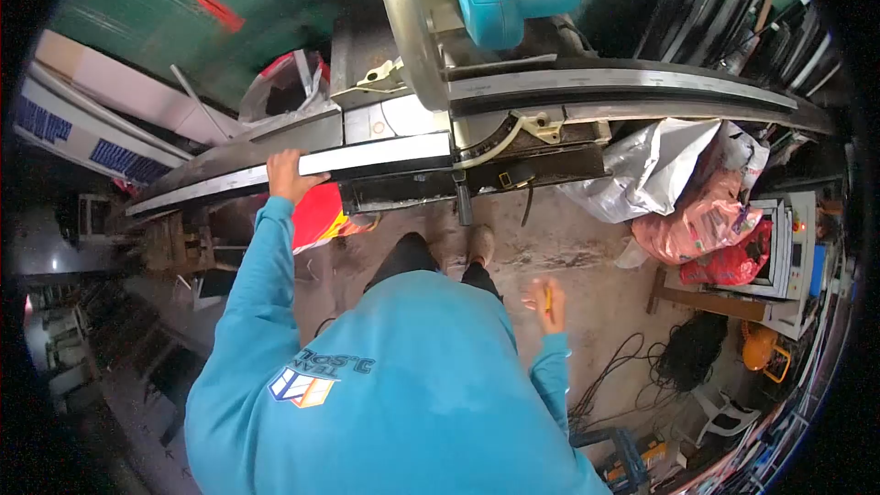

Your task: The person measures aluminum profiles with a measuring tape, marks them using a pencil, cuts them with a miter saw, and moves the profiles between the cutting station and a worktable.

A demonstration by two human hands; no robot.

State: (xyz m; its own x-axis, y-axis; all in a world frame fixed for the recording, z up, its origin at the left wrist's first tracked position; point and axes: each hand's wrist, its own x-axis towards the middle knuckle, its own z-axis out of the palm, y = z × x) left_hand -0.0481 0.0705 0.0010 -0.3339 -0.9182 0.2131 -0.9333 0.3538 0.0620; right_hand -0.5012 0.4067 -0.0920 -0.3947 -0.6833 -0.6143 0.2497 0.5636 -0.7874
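Observation:
My left hand (288, 178) is closed round a long white and silver metal profile (385, 153) that lies along the saw bench. The profile's right end sits by the base of a miter saw with a teal motor housing (495, 0) and a pale round blade guard (408, 27). Down by my right side, away from the bench, my right hand (553, 313) has its fingers curled round a small yellow pencil-like stick (548, 297). A second long strip (632, 81) rests on the bench to the right of the saw.
Under the bench's right side are silver and pink plastic sacks (687, 211). A red and yellow bag (316, 215) hangs below my left hand. Black cable (683, 357) lies coiled on the floor at right. Dark profiles (687, 14) lean at the back right.

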